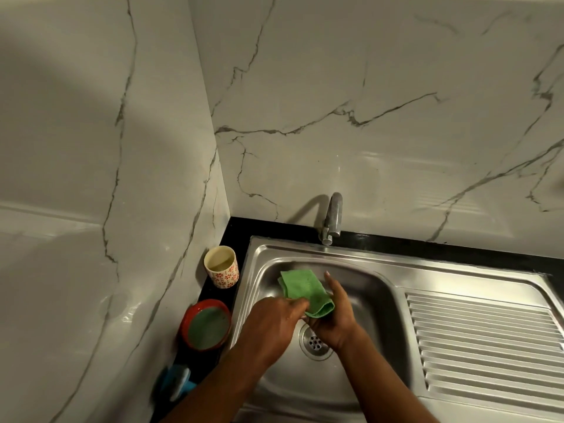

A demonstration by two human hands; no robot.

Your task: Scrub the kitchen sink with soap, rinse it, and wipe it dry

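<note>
A stainless steel sink [375,288] fills the lower right, with its drain [315,341] in the basin floor. Over the basin, both hands hold a folded green cloth [305,290]. My left hand [274,323] pinches the cloth's near edge from the left. My right hand [335,312] supports the cloth from the right and below, with a finger stretched up along its side. The hands hover just above the drain, partly covering it.
A tap [332,216] stands at the sink's back rim. On the black counter strip to the left stand a flower-patterned cup [221,267], a red round container [206,325] and a blue object [177,381]. A ribbed drainboard [488,340] lies right. Marble walls close the corner.
</note>
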